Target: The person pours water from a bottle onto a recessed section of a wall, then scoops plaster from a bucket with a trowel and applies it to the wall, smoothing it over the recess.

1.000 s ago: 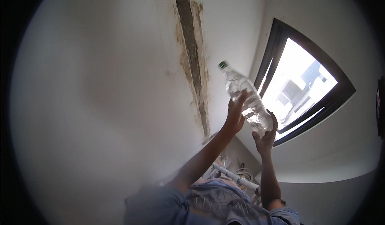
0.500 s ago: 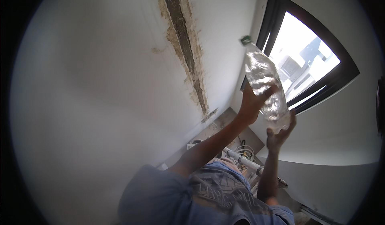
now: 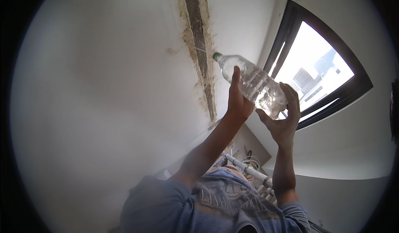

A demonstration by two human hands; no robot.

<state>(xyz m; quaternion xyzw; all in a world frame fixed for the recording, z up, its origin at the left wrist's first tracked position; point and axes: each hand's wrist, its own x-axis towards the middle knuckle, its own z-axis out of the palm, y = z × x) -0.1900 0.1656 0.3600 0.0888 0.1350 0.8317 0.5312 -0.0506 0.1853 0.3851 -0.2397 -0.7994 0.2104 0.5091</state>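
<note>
A clear plastic bottle [image 3: 252,80] with a green cap [image 3: 216,56] is tilted, its cap end toward the wall's rough groove [image 3: 200,46]. From the cap a thin streak of water [image 3: 200,49] reaches into the groove. My left hand [image 3: 239,98] is wrapped round the bottle's middle from below, thumb up along the near side; its other fingers are hidden behind the bottle. At the base, my right hand [image 3: 286,123] grips the bottle between thumb and fingers. Some clear liquid shows inside the bottle.
The white wall [image 3: 104,87] fills the left, with broken plaster edging the groove. A dark-framed window [image 3: 363,79] stands at the right. Below are a whitish pipe or rail [image 3: 249,166] and coiled pale cable [image 3: 251,161].
The bottle has swung left and tipped over, bringing its cap close to the groove. Both hands moved with it, and a streak of water now shows at the cap.
</note>
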